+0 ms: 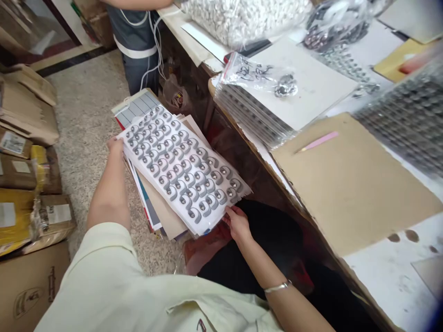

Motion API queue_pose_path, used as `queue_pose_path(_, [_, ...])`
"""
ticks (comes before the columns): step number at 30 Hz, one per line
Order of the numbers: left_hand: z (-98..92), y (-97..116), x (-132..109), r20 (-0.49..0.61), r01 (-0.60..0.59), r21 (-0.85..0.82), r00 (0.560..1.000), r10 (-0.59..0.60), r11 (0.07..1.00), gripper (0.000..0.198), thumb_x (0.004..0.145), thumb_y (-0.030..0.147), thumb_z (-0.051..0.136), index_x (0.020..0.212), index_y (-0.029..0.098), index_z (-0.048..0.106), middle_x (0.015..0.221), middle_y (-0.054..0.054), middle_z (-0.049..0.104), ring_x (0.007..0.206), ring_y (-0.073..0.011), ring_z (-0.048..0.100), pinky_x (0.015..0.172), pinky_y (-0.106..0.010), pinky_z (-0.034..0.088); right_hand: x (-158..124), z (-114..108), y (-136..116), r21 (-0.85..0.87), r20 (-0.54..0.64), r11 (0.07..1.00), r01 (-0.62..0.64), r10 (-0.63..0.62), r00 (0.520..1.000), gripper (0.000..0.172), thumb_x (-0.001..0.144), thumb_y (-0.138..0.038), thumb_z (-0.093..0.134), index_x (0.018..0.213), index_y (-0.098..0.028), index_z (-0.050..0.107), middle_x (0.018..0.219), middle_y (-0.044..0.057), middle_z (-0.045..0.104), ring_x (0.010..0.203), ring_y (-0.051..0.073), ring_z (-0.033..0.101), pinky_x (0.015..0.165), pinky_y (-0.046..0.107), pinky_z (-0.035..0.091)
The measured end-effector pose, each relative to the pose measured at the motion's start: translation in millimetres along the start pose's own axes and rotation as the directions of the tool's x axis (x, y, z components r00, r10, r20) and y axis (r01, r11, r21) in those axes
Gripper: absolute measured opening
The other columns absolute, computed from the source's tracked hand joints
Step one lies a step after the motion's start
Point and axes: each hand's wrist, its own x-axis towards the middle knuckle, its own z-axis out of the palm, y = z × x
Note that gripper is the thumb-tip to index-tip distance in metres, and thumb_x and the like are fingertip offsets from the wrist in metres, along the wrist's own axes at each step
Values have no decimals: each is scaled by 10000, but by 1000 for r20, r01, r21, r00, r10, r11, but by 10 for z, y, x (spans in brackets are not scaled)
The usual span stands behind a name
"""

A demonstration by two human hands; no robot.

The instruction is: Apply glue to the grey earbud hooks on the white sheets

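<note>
Between my two hands lies a white sheet (161,173) covered with rows of small grey hook-shaped pieces, each with a shiny round bit. It rests on top of a stack of papers and boards (157,203) beside the table. My left hand (116,145) grips the sheet's far left edge, fingers mostly hidden. My right hand (237,222) pinches its near right corner, the thumb on top. The sheet lies slightly tilted.
Cardboard boxes (31,106) line the floor at left. A person in dark trousers (133,50) stands beyond the stack. On the table are a brown board (353,198), a pink pen-like tool (320,140), a labelled plastic bag (256,76) and a large bag of white pieces (242,18).
</note>
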Motion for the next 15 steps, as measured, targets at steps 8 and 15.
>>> queue_pose_path(8, [4,19,-113,68,80,-207,995,-67,975,350,917,337,559,1198,129,537,1187,-92,569,1027,-223,584,861,-419,521,117,-77,21,1,34,999,-43,43,999,440,454,-287,842,780,-150,581,690,-10,615,600,114,552,513,218,487])
queue_pose_path(15, [-89,-196,-168,49,101,-264,995,-91,959,318,923,351,544,1173,157,561,1188,-85,573,1021,-217,588,865,-406,525,285,-198,14,-42,74,995,-89,92,993,433,457,-250,826,804,-164,582,744,-9,628,642,134,577,568,267,505])
